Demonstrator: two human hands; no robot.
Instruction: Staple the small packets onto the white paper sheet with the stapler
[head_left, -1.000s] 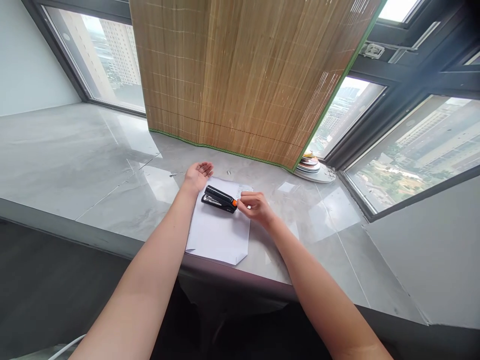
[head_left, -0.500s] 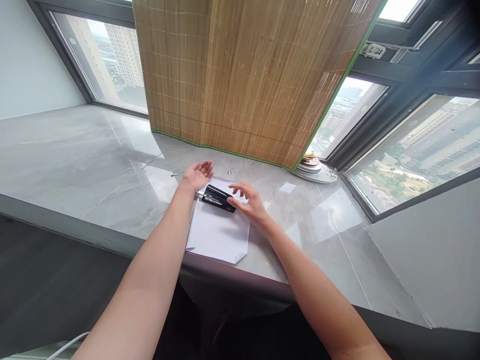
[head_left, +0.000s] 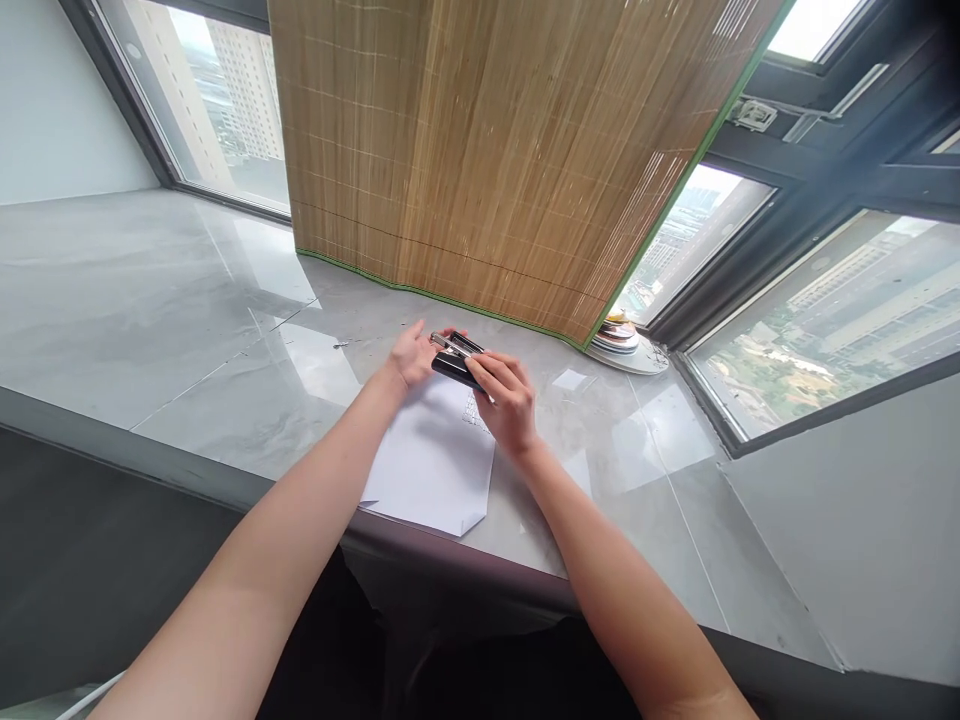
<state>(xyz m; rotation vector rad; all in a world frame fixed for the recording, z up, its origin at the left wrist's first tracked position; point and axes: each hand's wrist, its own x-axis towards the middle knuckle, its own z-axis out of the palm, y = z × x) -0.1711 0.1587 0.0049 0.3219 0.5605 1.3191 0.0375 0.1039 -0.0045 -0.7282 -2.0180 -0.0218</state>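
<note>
A black stapler (head_left: pixel 455 374) with its top swung up and a metal rail showing is held above the paper. My right hand (head_left: pixel 508 395) is closed around its right end. My left hand (head_left: pixel 414 355) is at its left end, palm up and fingers stretched out, partly behind the stapler. Whether the left fingers touch it, I cannot tell. Below lies a stack of white paper (head_left: pixel 427 465) with bent front corners. Small silvery pieces (head_left: pixel 475 412), perhaps staples, lie at the paper's right edge, partly hidden by my right hand.
The grey marble-look ledge (head_left: pixel 210 370) has a front edge close to me. A bamboo blind (head_left: pixel 480 150) hangs down at the back. Stacked plates (head_left: pixel 622 345) stand at the right rear, beside the windows. A tiny metal bit (head_left: pixel 342 345) lies left of my hand.
My right hand has taken hold of the stapler and lifted it off the paper. The stapler has turned, and its top is now open. My left hand has shifted right, towards it.
</note>
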